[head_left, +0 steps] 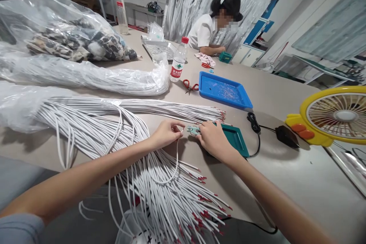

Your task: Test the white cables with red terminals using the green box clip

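My left hand [166,132] pinches one white cable [176,160] near its end, and the cable loops down toward me. My right hand [212,139] is closed on a small grey-green tool [193,130], held against that cable end. Both hands meet beside a small green tray [235,139]. Under my arms lies a spread of white cables with red stripped tips [171,194]. A second bundle of white cables [160,107] lies just beyond my hands, its tips pointing right.
A blue tray [224,90], red scissors [190,85] and a water bottle [178,60] sit farther back. Bagged cables [85,74] and a bag of dark items [77,44] fill the left. A yellow fan [336,116] and black adapter [286,136] stand right. Another person [213,26] works across the table.
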The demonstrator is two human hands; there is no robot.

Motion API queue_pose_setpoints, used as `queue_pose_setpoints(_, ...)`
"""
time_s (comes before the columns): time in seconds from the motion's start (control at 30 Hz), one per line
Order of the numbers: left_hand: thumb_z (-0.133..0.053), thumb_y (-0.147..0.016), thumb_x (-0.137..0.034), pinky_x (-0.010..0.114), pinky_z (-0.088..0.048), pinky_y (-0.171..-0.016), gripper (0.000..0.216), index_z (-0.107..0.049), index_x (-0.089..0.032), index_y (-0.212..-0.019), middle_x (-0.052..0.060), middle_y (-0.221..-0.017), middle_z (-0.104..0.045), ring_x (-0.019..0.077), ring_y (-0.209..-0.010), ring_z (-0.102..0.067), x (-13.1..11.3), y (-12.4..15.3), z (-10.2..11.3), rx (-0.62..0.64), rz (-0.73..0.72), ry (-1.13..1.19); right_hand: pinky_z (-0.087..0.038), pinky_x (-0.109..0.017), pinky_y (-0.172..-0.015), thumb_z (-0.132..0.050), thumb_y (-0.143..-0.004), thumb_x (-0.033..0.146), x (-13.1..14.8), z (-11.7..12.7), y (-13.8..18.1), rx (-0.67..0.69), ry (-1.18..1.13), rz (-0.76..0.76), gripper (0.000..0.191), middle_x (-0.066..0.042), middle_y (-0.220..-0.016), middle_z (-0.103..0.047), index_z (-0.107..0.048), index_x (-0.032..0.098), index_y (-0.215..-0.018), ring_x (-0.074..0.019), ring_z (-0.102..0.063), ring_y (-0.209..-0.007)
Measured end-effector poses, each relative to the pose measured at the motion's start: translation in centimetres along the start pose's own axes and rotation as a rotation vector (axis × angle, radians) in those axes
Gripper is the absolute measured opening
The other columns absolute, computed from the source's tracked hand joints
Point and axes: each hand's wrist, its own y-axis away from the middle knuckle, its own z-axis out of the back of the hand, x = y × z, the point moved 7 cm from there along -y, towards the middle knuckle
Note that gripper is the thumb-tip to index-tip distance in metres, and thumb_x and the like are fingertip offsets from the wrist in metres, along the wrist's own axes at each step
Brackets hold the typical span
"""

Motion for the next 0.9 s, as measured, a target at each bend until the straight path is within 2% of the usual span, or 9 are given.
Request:
queue_pose_setpoints(0.1,-0.055,-0.066,-0.01,0.017,-0.041,-0.048,0.03,-0.067,-0.01,-0.094,-0.001,-0.052,-0.06,0.0087,-0.045,-0.053,0.1,0.0,0.1,-0.008,0.013,-0.009,-0.028,-0.04,-0.083,-0.055,-0.085,0.019,0.2,-0.2,0.0,0.013,0.001,0.012,0.012,-0.009,-0.083,-0.064,-0.062,0.013,-0.078,-0.0253,-0.054,-0.086)
queue_pose_setpoints(0.27,-0.055,-0.068,-0.013,0.018,-0.041,-0.046,0.042,-0.062,-0.011,-0.11,-0.001,-0.055,-0.06,0.0097,-0.045,-0.054,-0.2,0.3,0.0,0.012,0.019,0.006,-0.028,-0.038,-0.081,-0.055,-0.085,0.018,0.6,-0.1,0.0,0.017,-0.009,0.017,0.013,-0.009,-0.082,-0.065,-0.063,0.013,-0.076,-0.0243,-0.055,-0.083)
queue_pose_setpoints(0.47,-0.056,-0.067,-0.015,0.017,-0.04,-0.043,0.033,-0.066,-0.009,-0.099,0.0,-0.052,-0.06,0.0098,-0.043,-0.053,0.2,0.0,0.1,-0.005,0.027,-0.064,-0.026,-0.038,-0.08,-0.053,-0.085,0.017,1.0,0.1,0.1,0.01,-0.027,0.02,0.015,-0.01,-0.081,-0.064,-0.063,0.013,-0.074,-0.0237,-0.054,-0.083)
queue_pose_setpoints(0.9,-0.059,-0.066,-0.012,0.017,-0.041,-0.044,0.028,-0.068,-0.008,-0.092,0.002,-0.056,-0.065,0.0105,-0.045,-0.056,0.8,-0.1,0.4,-0.026,0.045,-0.107,-0.026,-0.039,-0.081,-0.05,-0.087,0.018,1.7,0.1,0.0,0.017,-0.033,0.032,0.019,-0.01,-0.08,-0.063,-0.063,0.013,-0.074,-0.0242,-0.054,-0.081)
